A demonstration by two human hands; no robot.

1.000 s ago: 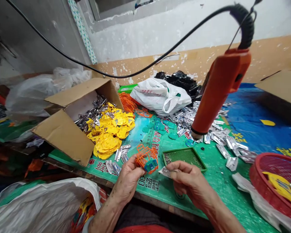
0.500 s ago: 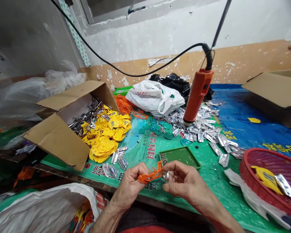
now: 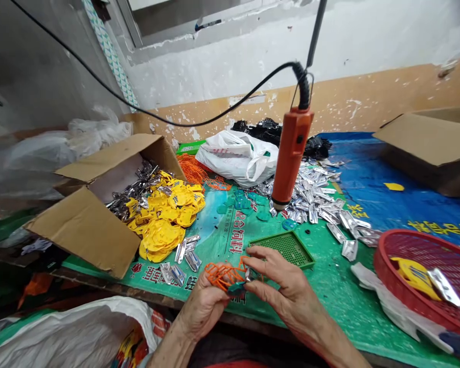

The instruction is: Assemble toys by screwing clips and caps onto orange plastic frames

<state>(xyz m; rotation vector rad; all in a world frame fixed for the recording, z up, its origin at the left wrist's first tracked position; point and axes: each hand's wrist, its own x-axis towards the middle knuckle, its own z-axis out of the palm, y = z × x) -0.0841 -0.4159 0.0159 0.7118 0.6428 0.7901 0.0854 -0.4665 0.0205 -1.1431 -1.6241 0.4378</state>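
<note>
My left hand (image 3: 206, 306) is closed round the left end of an orange plastic lattice piece (image 3: 224, 275), held just above the table's front edge. At the lattice's right end, the fingers of my right hand (image 3: 278, 286) pinch a small shiny metal piece (image 3: 248, 274), mostly hidden by the fingertips. A dark green plastic part (image 3: 236, 287) shows under the lattice, between the two hands. Behind my right hand lies a green mesh tray (image 3: 291, 248). An orange-red electric screwdriver (image 3: 292, 153) hangs above the table on a black cable.
Yellow plastic pieces (image 3: 163, 240) spill from a cardboard box (image 3: 88, 232) at left. Silvery metal parts (image 3: 322, 194) are heaped beyond the screwdriver, near a white plastic bag (image 3: 237, 156). A red basket (image 3: 391, 250) stands at right; an open sack (image 3: 111, 327) is at lower left.
The orange lattice has turned to show its broad face, and the green part has come into view beneath it. My right hand has moved left against the lattice's end with the metal piece.
</note>
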